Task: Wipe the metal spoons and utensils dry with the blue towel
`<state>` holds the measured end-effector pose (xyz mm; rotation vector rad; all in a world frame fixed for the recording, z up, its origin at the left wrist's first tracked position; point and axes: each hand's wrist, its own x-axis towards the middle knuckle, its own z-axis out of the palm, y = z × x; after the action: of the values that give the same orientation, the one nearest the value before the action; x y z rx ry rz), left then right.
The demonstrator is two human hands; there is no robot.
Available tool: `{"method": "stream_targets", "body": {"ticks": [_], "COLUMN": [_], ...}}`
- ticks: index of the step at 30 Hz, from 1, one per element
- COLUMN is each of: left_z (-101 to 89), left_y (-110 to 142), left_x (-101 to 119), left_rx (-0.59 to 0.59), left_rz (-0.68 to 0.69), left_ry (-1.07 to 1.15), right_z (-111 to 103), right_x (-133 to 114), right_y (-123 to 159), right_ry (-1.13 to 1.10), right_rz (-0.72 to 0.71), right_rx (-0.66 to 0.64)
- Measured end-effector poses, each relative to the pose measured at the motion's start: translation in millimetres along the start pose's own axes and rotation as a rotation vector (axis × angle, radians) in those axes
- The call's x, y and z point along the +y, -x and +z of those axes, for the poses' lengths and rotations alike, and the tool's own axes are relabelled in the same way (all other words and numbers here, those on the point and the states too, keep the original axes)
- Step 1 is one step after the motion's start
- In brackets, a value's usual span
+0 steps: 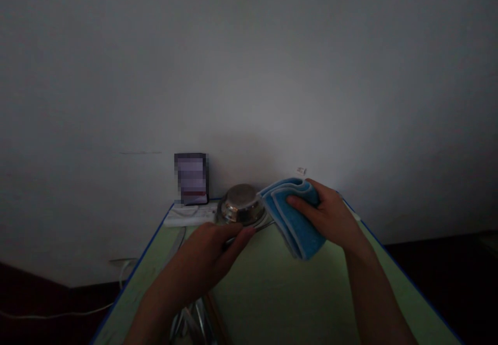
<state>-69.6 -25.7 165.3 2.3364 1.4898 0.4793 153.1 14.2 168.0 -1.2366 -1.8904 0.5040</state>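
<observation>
My left hand (218,249) is closed around the handle of a thin metal utensil (264,225). Its far end disappears at the blue cloth, so I cannot tell whether it is a spoon or a fork. My right hand (332,212) grips the folded blue cloth (298,223), thumb on the near face, with a small white tag sticking up at the top. The cloth is above the green table (280,293), right of my left hand. Just behind my hands an upturned metal bowl (243,202) rests at the table's far end.
Several shiny metal utensils (192,321) lie at the near left, partly behind my left forearm. A white power strip (190,215) sits at the far left corner, with a blurred-out phone-like screen (192,179) upright behind it. A pale wall (249,85) borders the table's far edge.
</observation>
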Motion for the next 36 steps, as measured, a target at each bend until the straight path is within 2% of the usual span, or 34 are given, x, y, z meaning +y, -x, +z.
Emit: {"method": "stream_targets", "body": {"ticks": [3,6,11,13,18,24,31,36], "left_z": [-0.7,-3.4,-7.6,-7.7,-7.9,-13.7,-13.4,-14.1], "left_y": [2,3,1,-1,-1,1,4,5], "left_x": [-3,-6,-6,-6,-9,-14,-11,-7], "left_rx": [0.036,0.061,0.054,0.038,0.01,0.047,0.033,0.008], "left_rz": [-0.022,-0.038,0.003,0.017,0.008,-0.035,-0.004,-0.011], "left_ry": [-0.007,-0.009,0.01,0.02,0.031,0.012,-0.036,-0.069], "right_z": [4,3,-7,-9,-8,-10,-11,-5], "right_x": [-1,-3,-2,-1,0,11,14,10], "right_y": [0,0,-1,-1,-2,0,0,-2], "right_ry": [-0.035,-0.07,-0.126,-0.127,-0.106,-0.239,-0.109,-0.064], "right_rz": [0.005,0.005,0.027,0.041,0.03,-0.049,-0.136,-0.13], "right_rx": [0.04,0.017,-0.233,-0.289,-0.257,-0.296,-0.375,-0.363]}}
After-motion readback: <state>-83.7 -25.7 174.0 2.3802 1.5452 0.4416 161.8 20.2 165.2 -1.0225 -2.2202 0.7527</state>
